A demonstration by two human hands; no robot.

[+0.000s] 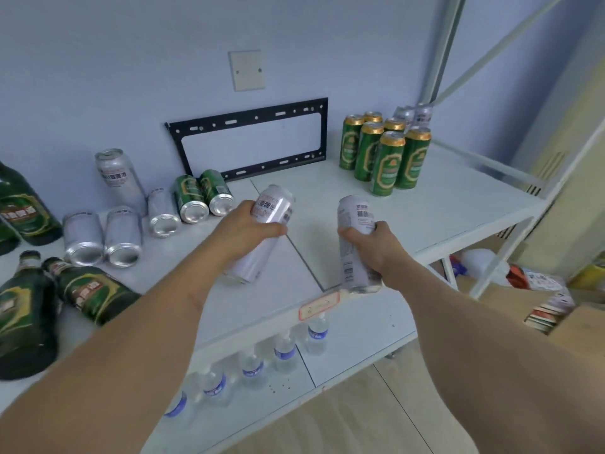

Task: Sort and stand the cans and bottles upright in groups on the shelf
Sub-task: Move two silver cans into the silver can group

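My left hand [246,229] grips a silver can [262,237], tilted, above the middle of the white shelf [442,204]. A second silver can [355,247] is in my right hand [376,244], nearly upright near the shelf's front edge. Several green cans [386,152] stand upright in a group at the back right, with two silver cans [414,114] behind them. On the left, several silver cans [122,235] and two green cans [203,196] lie on their sides; one silver can [119,178] stands. Dark green bottles [88,294] lie at the far left.
A black metal bracket [248,139] leans on the wall at the back. A row of clear water bottles [284,352] stands on the lower shelf. The shelf's white frame posts [442,60] rise at the right. Books and boxes [550,309] sit on the floor beyond.
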